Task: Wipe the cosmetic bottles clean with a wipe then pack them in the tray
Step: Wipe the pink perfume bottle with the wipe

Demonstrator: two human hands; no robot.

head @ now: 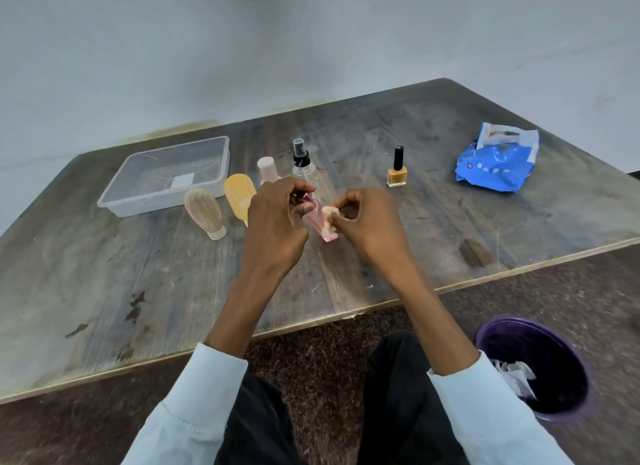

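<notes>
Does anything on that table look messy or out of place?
Mostly tidy. The blue wipes pack lies crumpled with its flap open, and dark stains mark the table. No bottle has spilled.

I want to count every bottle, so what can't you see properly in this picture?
- Pink bottle, head view: top hidden by the left hand.
- Wipe: mostly hidden in the right hand.
- Spray bottle: lower body behind the left hand.
- Blue wipes pack: print too small to read.
- Bin: contents dark, blurred.
</notes>
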